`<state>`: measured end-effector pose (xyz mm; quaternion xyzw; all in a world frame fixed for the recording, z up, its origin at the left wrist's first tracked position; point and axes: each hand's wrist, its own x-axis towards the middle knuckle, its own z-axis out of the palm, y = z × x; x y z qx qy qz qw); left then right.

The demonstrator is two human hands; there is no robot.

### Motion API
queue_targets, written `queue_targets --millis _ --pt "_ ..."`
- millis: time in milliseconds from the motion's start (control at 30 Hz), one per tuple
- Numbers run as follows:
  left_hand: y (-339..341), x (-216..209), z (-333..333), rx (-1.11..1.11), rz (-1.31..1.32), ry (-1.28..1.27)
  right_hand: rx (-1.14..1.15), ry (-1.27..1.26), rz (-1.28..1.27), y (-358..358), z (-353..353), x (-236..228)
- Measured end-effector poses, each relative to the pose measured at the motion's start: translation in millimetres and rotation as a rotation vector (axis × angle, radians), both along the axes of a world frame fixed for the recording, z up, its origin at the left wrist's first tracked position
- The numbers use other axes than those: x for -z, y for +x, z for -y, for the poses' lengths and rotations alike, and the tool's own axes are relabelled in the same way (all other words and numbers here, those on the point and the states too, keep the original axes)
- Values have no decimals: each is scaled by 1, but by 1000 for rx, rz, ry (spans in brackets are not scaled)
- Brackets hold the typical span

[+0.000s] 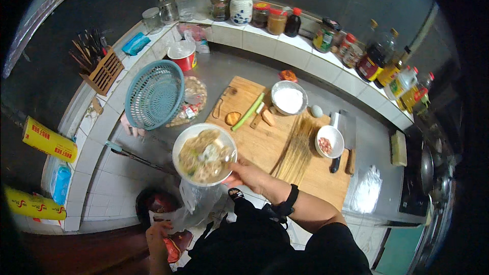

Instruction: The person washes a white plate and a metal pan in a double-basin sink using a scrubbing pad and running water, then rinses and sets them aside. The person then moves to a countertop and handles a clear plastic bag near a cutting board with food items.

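My right hand (246, 174) grips the rim of a white bowl (181, 140), held in front of the counter's near edge. In it lies pale brown, soft-looking food (204, 155) with some liquid; I cannot make out its kind. Low at the left, my left hand (159, 230) is closed on a clear plastic bag (193, 201), which stretches up to just under the bowl. Part of the bag is hidden behind the bowl. Below and left of the bowl, a dark bin (145, 201) with something red inside stands on the floor.
A wooden cutting board (260, 142) carries dry noodle sticks (295, 153), a green stalk (248, 112), a bowl of white powder (289, 98) and a small bowl of diced meat (330, 141). Knives (350, 160) lie right; a blue-grey basket (155, 94) stands left. Jars and bottles line the ledge.
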<state>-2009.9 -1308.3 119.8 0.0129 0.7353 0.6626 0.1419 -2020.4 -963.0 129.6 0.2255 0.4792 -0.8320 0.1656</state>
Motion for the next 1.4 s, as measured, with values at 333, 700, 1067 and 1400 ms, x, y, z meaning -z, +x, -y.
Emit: queue_targets --millis 333,700,1067,1400 --pt "57 13 23 113 293 335 -301 175 -37 107 85 1" --pt "130 32 58 -10 455 601 -720 367 -332 111 124 2" --pt "124 -7 -14 -139 394 671 -658 945 -607 70 12 -23" --pt "108 -40 -69 -365 554 763 81 1884 210 0 -377 73"
